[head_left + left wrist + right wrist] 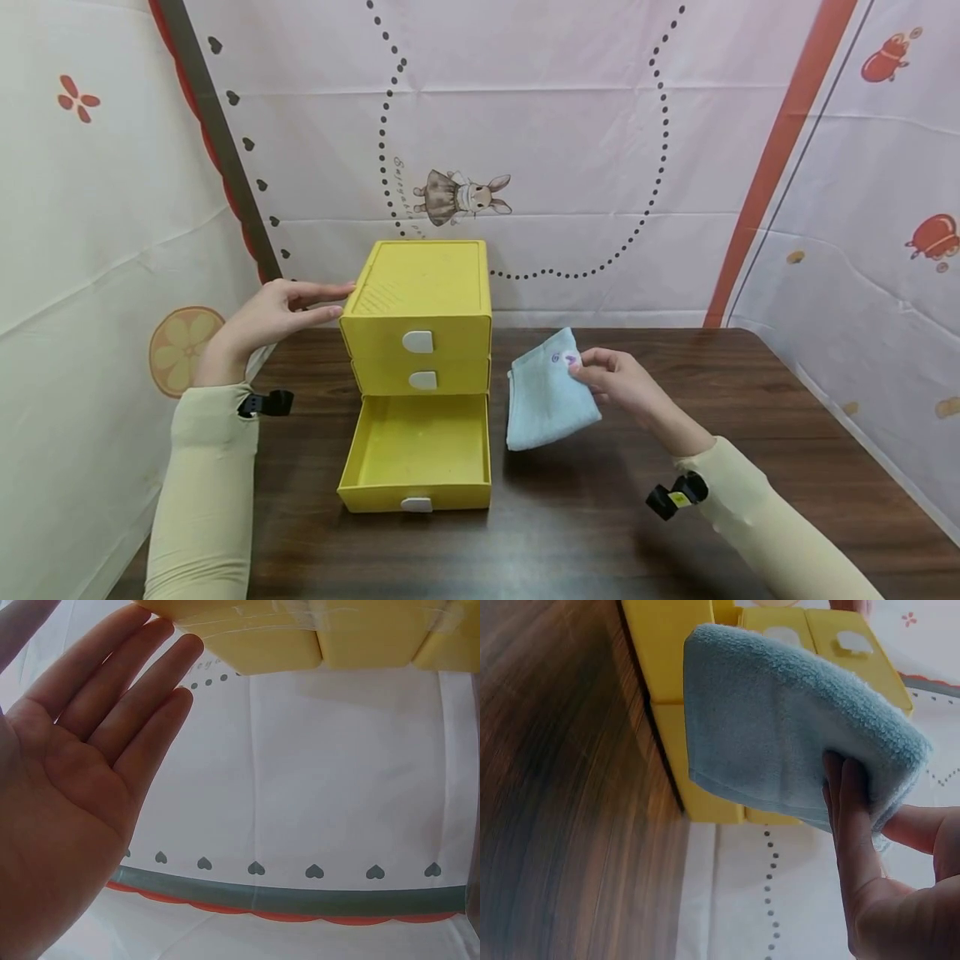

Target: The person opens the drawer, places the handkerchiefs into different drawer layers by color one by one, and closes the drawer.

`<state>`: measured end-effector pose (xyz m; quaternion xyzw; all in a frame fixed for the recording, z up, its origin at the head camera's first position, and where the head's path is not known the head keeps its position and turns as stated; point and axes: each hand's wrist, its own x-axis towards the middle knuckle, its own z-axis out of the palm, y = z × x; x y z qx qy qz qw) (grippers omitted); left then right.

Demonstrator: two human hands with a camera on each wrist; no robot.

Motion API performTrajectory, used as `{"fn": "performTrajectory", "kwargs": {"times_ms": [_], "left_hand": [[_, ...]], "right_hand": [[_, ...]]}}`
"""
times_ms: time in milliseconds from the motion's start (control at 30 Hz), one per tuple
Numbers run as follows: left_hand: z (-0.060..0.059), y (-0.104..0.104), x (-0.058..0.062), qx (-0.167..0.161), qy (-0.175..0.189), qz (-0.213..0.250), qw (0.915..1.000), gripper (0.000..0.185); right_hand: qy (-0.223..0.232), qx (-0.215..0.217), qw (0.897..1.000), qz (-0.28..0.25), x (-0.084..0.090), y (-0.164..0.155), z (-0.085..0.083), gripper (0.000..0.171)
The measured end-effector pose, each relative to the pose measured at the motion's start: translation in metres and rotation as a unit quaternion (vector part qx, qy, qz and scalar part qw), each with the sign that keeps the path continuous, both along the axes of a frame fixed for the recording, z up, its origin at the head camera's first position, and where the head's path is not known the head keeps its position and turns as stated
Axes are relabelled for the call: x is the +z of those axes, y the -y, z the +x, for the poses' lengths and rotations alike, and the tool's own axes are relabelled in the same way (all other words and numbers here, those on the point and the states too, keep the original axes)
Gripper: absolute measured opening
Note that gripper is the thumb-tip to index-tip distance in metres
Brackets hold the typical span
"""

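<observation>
Head view: the right hand (622, 383), right of centre, pinches a folded light-blue towel (546, 400) between thumb and fingers, its free end hanging toward the dark wooden table (750, 417). The left hand (281, 312), fingers straight and spread, rests its fingertips against the upper left side of a yellow three-drawer organizer (420, 287). Its bottom drawer (416, 454) is pulled open toward the viewer, just left of and below the towel, nearer the right hand. Printed sheets hang behind.
</observation>
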<state>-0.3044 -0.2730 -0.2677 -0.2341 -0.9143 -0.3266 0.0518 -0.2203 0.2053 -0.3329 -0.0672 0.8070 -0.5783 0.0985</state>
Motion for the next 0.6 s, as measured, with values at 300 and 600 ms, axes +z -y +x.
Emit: {"fn": "performTrajectory", "kwargs": {"times_ms": [300,600], "left_hand": [[0.0,-0.001,0.0,-0.003,0.0,0.001,1.0,0.041],[0.0,-0.001,0.0,0.0,-0.001,-0.002,1.0,0.042]], "right_hand": [[0.007,0.033,0.999,-0.023,0.009,0.01,0.011,0.038],[0.025,0.065,0.996,-0.06,0.013,0.019,0.019,0.034]]}}
